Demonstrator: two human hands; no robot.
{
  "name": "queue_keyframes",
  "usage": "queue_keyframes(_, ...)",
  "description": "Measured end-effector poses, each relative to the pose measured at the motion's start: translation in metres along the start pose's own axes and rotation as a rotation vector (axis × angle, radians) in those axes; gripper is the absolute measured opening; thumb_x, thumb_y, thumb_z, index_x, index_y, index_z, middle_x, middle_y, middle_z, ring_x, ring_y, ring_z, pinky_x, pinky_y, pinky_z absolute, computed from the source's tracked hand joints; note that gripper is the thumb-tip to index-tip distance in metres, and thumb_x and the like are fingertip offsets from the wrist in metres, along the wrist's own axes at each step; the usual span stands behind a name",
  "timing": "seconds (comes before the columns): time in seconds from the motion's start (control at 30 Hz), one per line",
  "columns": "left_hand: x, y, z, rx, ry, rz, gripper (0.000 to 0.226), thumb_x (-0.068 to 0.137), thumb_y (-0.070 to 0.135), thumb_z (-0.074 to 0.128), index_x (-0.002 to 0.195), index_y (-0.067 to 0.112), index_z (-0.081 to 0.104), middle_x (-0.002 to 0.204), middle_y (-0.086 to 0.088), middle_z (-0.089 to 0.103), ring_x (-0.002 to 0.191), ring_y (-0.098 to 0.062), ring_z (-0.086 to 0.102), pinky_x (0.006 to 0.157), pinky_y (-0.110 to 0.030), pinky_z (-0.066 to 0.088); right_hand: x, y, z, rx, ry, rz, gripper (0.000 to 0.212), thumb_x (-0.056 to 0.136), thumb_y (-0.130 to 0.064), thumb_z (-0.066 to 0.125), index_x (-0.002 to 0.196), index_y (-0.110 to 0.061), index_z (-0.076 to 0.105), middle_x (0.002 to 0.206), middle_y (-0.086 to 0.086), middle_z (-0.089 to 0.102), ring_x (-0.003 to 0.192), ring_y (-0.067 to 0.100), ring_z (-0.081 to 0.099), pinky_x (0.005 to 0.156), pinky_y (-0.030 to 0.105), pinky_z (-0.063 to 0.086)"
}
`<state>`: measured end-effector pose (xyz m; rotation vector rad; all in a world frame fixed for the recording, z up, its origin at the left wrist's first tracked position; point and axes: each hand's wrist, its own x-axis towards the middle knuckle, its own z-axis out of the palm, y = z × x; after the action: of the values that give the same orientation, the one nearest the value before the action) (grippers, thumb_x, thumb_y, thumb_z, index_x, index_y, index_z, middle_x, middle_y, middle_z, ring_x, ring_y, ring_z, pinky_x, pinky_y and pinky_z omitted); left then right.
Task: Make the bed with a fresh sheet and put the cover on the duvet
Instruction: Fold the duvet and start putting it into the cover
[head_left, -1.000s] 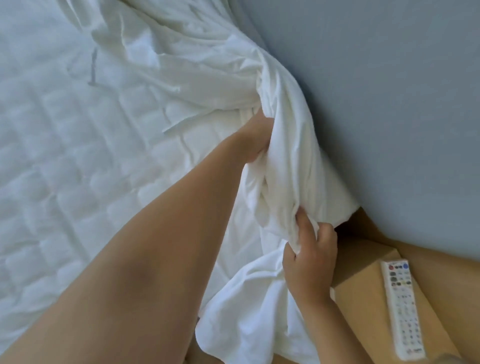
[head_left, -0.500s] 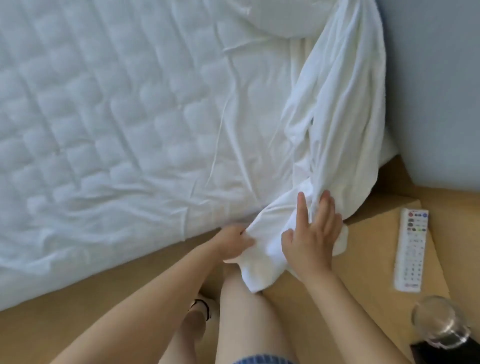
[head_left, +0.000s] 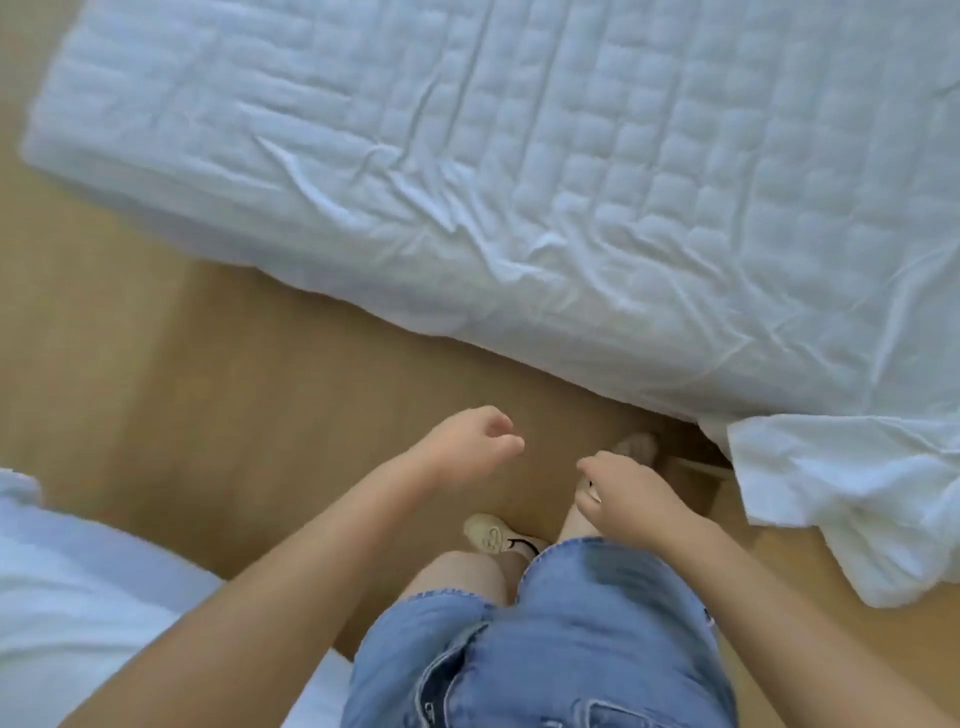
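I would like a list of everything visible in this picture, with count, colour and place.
bed: one, white, quilted and wrinkled, across the top.
loose sheet: one, white, draped off the bed's edge, right.
floor: one, light wood, beside the bed.
bedding: one heap, white, lower left.
shoes: two, beige, on the floor, centre.
shorts: one, blue denim, bottom centre.
left hand: one, empty, loosely curled, centre.
right hand: one, empty, beside it.

Loosely curled and empty above the wooden floor (head_left: 208, 389): left hand (head_left: 467, 447) and right hand (head_left: 628, 493), apart. Beyond both, wrinkled white sheet (head_left: 571, 208), quilting showing through. Right of the right hand, loose sheet corner (head_left: 857, 509) drooping floorward. Left of the left hand, white bedding (head_left: 78, 597).
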<state>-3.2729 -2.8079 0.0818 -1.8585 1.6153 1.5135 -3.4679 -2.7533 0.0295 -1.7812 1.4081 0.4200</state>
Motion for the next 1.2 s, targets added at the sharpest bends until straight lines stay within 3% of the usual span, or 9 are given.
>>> queue_keyframes(0.13, -0.109, -0.146, -0.027, -0.337, 0.253, -0.186, 0.03, 0.092, 0.037, 0.054, 0.118, 0.024, 0.056, 0.117, 0.006, 0.059, 0.104, -0.011, 0.055, 0.085, -0.026, 0.045, 0.019, -0.124, -0.007, -0.081, -0.004, -0.133, 0.037, 0.095, -0.031, 0.044, 0.122, -0.008, 0.053, 0.117, 0.007, 0.056, 0.108, 0.024, 0.054, 0.092, 0.04, 0.045)
queue_keyframes(0.3, -0.196, -0.277, 0.007, -0.649, 0.68, -0.444, 0.023, 0.093, 0.034, 0.051, 0.114, 0.027, 0.055, 0.104, 0.01, 0.059, 0.095, -0.007, 0.055, 0.076, -0.025, 0.045, 0.056, -0.253, 0.007, -0.216, -0.218, -0.3, 0.046, 0.096, -0.032, 0.046, 0.138, -0.014, 0.044, 0.133, 0.005, 0.053, 0.114, 0.019, 0.053, 0.088, 0.027, 0.043)
queue_keyframes(0.5, -0.204, -0.362, 0.037, -1.066, 0.743, -0.678, 0.023, 0.093, 0.032, 0.053, 0.114, 0.024, 0.058, 0.1, 0.013, 0.058, 0.091, -0.003, 0.054, 0.072, -0.018, 0.042, 0.132, -0.369, 0.017, -0.467, -0.356, -0.387, 0.036, 0.094, -0.034, 0.049, 0.124, -0.015, 0.054, 0.105, -0.004, 0.059, 0.086, 0.008, 0.053, 0.065, 0.017, 0.038)
queue_keyframes(0.6, -0.189, -0.411, 0.007, -1.117, 0.631, -0.719, 0.03, 0.094, 0.035, 0.05, 0.12, 0.022, 0.055, 0.11, 0.008, 0.057, 0.097, -0.007, 0.053, 0.078, -0.021, 0.042, 0.181, -0.442, 0.018, -0.564, -0.39, -0.43, 0.035, 0.094, -0.034, 0.049, 0.119, -0.011, 0.056, 0.105, 0.0, 0.063, 0.09, 0.015, 0.059, 0.073, 0.027, 0.049)
queue_keyframes(0.73, -0.173, -0.484, -0.083, -1.08, 0.447, -0.712, 0.028, 0.094, 0.039, 0.048, 0.117, 0.022, 0.053, 0.113, 0.002, 0.055, 0.102, -0.014, 0.053, 0.092, -0.03, 0.045, 0.249, -0.556, -0.003, -0.629, -0.404, -0.455, 0.032, 0.094, -0.035, 0.05, 0.117, -0.013, 0.057, 0.108, 0.001, 0.062, 0.094, 0.017, 0.059, 0.084, 0.028, 0.05)
queue_keyframes(0.8, -0.169, -0.516, -0.138, -1.072, 0.478, -0.712, 0.026, 0.094, 0.039, 0.047, 0.111, 0.021, 0.054, 0.111, 0.002, 0.057, 0.1, -0.016, 0.055, 0.093, -0.034, 0.047, 0.278, -0.613, -0.014, -0.636, -0.389, -0.469, 0.028, 0.093, -0.033, 0.051, 0.114, -0.016, 0.059, 0.106, -0.001, 0.063, 0.091, 0.014, 0.059, 0.083, 0.027, 0.05)
queue_keyframes(0.9, -0.159, -0.567, -0.221, -1.143, 0.571, -0.675, 0.036, 0.094, 0.041, 0.047, 0.123, 0.021, 0.053, 0.122, 0.003, 0.057, 0.108, -0.015, 0.054, 0.088, -0.028, 0.044, 0.317, -0.699, -0.024, -0.657, -0.397, -0.501, 0.024, 0.094, -0.031, 0.05, 0.104, -0.014, 0.063, 0.095, -0.002, 0.063, 0.084, 0.013, 0.059, 0.079, 0.028, 0.052)
queue_keyframes(1.0, -0.151, -0.621, -0.285, -1.233, 0.647, -0.635, 0.037, 0.094, 0.042, 0.046, 0.125, 0.023, 0.052, 0.122, 0.005, 0.056, 0.103, -0.011, 0.051, 0.083, -0.026, 0.04, 0.353, -0.782, -0.022, -0.749, -0.446, -0.531, 0.027, 0.096, -0.03, 0.048, 0.107, -0.009, 0.062, 0.096, 0.004, 0.064, 0.088, 0.019, 0.062, 0.081, 0.032, 0.053)
queue_keyframes(1.2, -0.154, -0.775, -0.383, -1.386, 0.741, -0.601, 0.016, 0.09, 0.043, 0.051, 0.101, 0.032, 0.053, 0.101, 0.011, 0.055, 0.093, -0.008, 0.056, 0.078, -0.024, 0.042, 0.45, -0.957, 0.009, -0.906, -0.444, -0.583, 0.033, 0.096, -0.032, 0.042, 0.117, -0.012, 0.057, 0.11, 0.003, 0.061, 0.093, 0.018, 0.057, 0.08, 0.027, 0.047)
